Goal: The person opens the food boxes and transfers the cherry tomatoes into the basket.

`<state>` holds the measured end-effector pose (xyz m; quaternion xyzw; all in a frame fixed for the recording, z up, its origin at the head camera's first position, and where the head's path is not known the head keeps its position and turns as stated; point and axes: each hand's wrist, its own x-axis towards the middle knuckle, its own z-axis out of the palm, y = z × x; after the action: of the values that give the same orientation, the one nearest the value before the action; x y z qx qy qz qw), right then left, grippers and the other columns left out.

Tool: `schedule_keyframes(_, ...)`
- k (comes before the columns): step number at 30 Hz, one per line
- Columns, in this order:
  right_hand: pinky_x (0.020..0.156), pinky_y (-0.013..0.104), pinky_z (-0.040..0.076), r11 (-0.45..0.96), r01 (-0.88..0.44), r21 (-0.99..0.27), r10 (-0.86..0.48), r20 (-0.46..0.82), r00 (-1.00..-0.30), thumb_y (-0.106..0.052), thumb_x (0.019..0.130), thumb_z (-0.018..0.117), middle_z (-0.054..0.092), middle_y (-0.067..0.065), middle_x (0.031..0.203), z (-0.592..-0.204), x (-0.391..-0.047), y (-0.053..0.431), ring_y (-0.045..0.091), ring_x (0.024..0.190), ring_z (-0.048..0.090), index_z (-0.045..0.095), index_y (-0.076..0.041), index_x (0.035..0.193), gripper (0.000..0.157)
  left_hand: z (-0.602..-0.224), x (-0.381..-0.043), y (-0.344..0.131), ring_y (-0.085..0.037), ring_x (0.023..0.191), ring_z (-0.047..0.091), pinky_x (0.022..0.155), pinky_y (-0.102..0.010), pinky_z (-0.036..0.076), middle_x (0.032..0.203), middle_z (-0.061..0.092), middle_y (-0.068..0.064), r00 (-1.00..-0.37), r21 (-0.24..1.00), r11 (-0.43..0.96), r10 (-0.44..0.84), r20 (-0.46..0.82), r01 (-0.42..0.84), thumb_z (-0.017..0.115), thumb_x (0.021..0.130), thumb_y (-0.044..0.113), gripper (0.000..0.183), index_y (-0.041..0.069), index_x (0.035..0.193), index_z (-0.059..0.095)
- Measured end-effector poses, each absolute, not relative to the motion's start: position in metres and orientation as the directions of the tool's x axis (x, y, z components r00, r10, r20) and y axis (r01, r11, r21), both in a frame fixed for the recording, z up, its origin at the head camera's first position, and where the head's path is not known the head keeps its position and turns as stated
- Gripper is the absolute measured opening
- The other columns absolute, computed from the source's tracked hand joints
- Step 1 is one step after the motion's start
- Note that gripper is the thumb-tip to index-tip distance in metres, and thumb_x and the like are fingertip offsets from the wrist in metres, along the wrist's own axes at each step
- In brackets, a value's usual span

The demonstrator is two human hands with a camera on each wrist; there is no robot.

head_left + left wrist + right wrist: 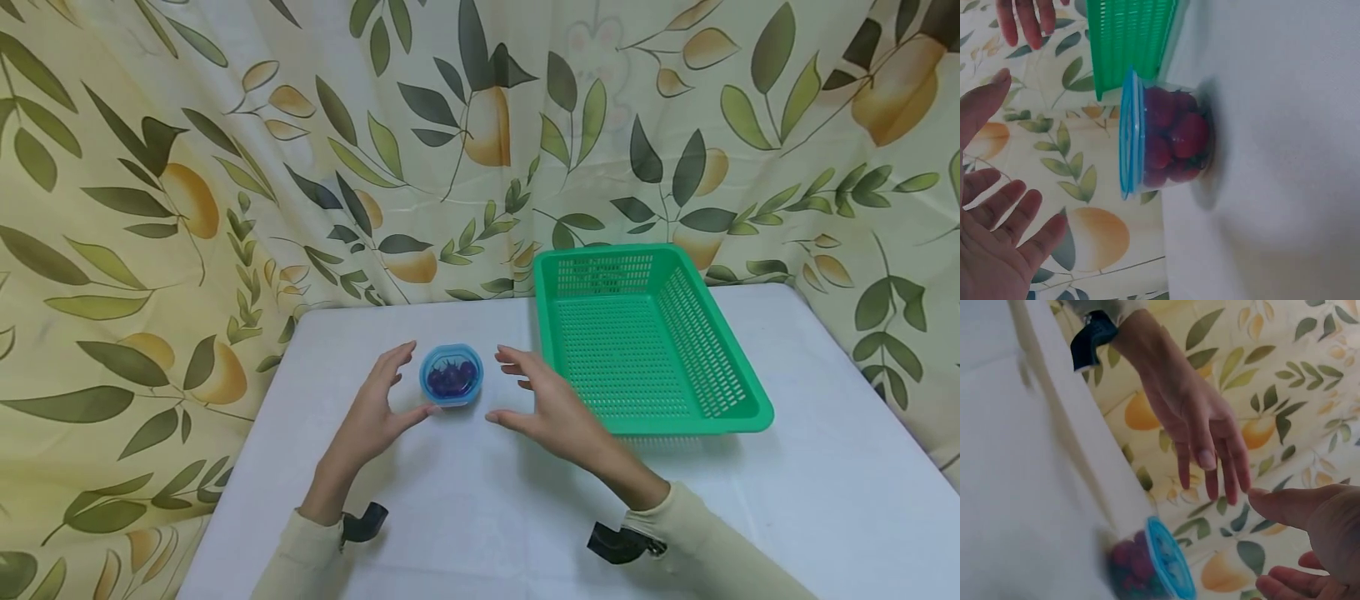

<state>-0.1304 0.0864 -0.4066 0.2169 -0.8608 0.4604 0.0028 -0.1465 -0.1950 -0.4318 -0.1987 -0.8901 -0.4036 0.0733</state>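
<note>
A small clear tub (452, 375) with a blue lid (1127, 134) stands upright on the table. Through its wall show several small round red fruits with green stems, like cherry tomatoes (1188, 135). My left hand (378, 408) is to the left of the tub, thumb and fingers spread apart. To the right, my right hand (546, 406) faces it the same way, fingers loosely bent and apart from the tub. In the wrist views both hands hover above the table and touch nothing.
A green plastic basket (750, 408) with perforated sides stands at the back right, close to my right hand. White cloth covers the table (480, 533). A curtain (247, 208) printed with leaves and fruit hangs behind and at the left.
</note>
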Motion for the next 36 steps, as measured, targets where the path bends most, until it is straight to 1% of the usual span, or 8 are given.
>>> schedule_keyframes(9,0.11,0.048,0.046,0.35,-0.254,-0.902,-0.317,0.141,-0.938,-0.013,0.082,0.086,0.049,0.013,0.152,-0.433,-0.133,0.059,0.028,0.138,0.05,0.036,-0.009,0.156,0.089,-0.445,-0.152,-0.198,-0.03,0.146,0.037,0.112,-0.051,0.042,0.159,0.035,-0.007,-0.938,0.809,0.487,0.267,0.219,0.328,0.087,0.081,0.013,0.094,0.023,0.158,0.032)
schedule_keyframes(13,0.11,0.05,0.046,0.32,-0.239,-0.917,-0.287,0.147,-0.947,-0.01,0.082,0.086,0.047,0.012,0.153,-0.447,-0.134,0.047,0.03,0.139,0.049,0.034,-0.007,0.156,0.091,-0.453,-0.155,-0.197,-0.03,0.148,0.035,0.113,-0.051,0.041,0.161,0.033,-0.004,-0.951,0.837,0.469,0.25,0.181,0.282,0.086,0.081,0.011,0.097,0.025,0.159,0.03)
schedule_keyframes(17,0.109,0.051,0.046,0.305,-0.25,-0.919,-0.25,0.176,-0.952,-0.006,0.08,0.086,0.043,0.013,0.155,-0.462,-0.139,0.039,0.033,0.14,0.047,0.031,-0.008,0.158,0.096,-0.46,-0.16,-0.195,-0.029,0.15,0.031,0.116,-0.05,0.037,0.164,0.031,-0.001,-0.96,0.855,0.456,0.233,0.153,0.247,0.086,0.08,0.008,0.102,0.025,0.16,0.026)
schedule_keyframes(19,0.11,0.05,0.045,0.297,-0.25,-0.922,-0.229,0.185,-0.956,-0.005,0.079,0.086,0.039,0.012,0.158,-0.468,-0.142,0.038,0.034,0.142,0.045,0.026,-0.012,0.16,0.101,-0.464,-0.162,-0.194,-0.028,0.152,0.029,0.118,-0.049,0.034,0.165,0.029,-0.001,-0.964,0.866,0.443,0.228,0.141,0.231,0.086,0.08,0.006,0.104,0.024,0.161,0.024)
schedule_keyframes(22,0.112,0.051,0.043,0.268,-0.249,-0.931,-0.208,0.196,-0.958,-0.002,0.079,0.086,0.032,0.012,0.162,-0.478,-0.15,0.037,0.037,0.145,0.04,0.019,-0.016,0.162,0.108,-0.469,-0.165,-0.194,-0.03,0.153,0.025,0.12,-0.049,0.03,0.167,0.025,-0.004,-0.966,0.884,0.417,0.229,0.12,0.209,0.086,0.08,0.005,0.106,0.018,0.162,0.02)
schedule_keyframes(25,0.114,0.052,0.04,0.239,-0.225,-0.944,-0.213,0.175,-0.961,0.0,0.08,0.085,0.027,0.011,0.165,-0.487,-0.158,0.036,0.038,0.147,0.036,0.015,-0.017,0.163,0.11,-0.476,-0.169,-0.193,-0.032,0.154,0.023,0.121,-0.051,0.028,0.167,0.024,-0.01,-0.97,0.897,0.406,0.229,0.085,0.175,0.086,0.08,0.007,0.107,0.014,0.162,0.018)
schedule_keyframes(30,0.116,0.053,0.036,0.238,-0.195,-0.951,-0.269,0.129,-0.954,-0.003,0.082,0.084,0.022,0.015,0.167,-0.499,-0.169,0.034,0.037,0.15,0.032,0.011,-0.014,0.164,0.11,-0.485,-0.174,-0.192,-0.034,0.153,0.024,0.121,-0.053,0.025,0.166,0.026,-0.015,-0.973,0.918,0.379,0.229,0.028,0.116,0.086,0.081,0.012,0.109,0.011,0.163,0.014)
schedule_keyframes(36,0.117,0.052,0.035,0.25,-0.147,-0.957,-0.306,0.066,-0.95,-0.009,0.085,0.083,0.027,0.021,0.164,-0.505,-0.175,0.031,0.038,0.148,0.034,0.009,-0.007,0.163,0.108,-0.493,-0.182,-0.19,-0.035,0.153,0.024,0.121,-0.047,0.028,0.167,0.025,-0.014,-0.965,0.955,0.29,0.262,-0.022,0.057,0.086,0.081,0.008,0.113,0.011,0.163,0.008)
